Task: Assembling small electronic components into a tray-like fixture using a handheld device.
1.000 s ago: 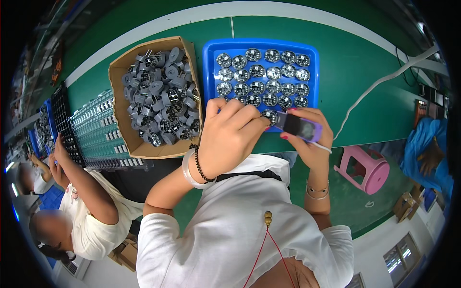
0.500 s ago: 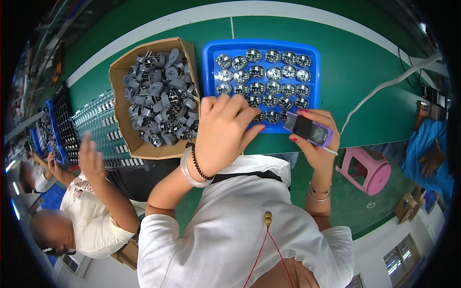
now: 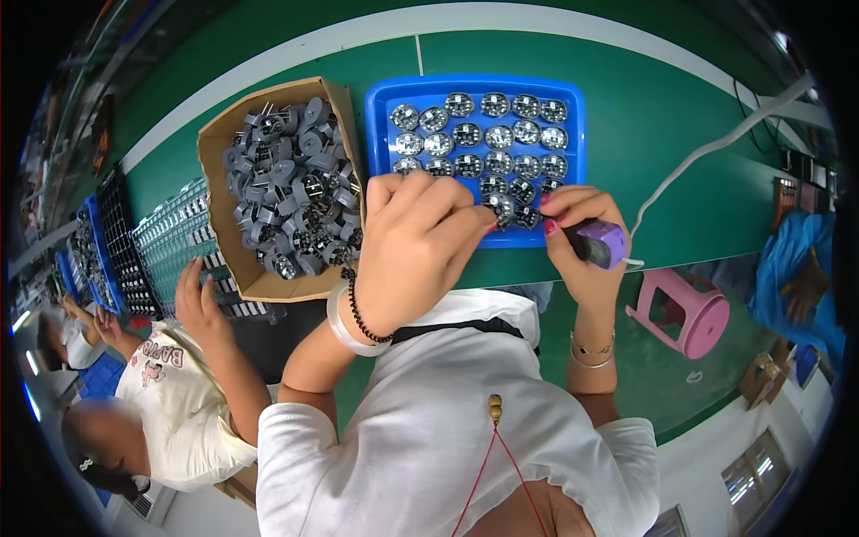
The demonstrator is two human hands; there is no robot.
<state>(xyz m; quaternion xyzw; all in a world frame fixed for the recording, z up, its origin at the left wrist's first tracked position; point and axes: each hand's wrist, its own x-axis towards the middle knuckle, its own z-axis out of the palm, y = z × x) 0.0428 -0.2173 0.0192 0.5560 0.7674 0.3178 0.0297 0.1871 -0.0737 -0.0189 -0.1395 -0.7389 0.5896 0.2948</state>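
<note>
— In the head view, where is the disc (image 3: 501, 209)?
— It is at the near side of the blue tray (image 3: 474, 81). The left hand (image 3: 416, 242) pinches it, so this hand is the nearer one.
— And the right hand (image 3: 592, 282)?
— It grips the purple tool (image 3: 605, 245), right of the disc. The tool's long axis slants, with its dark end toward the disc.
</note>
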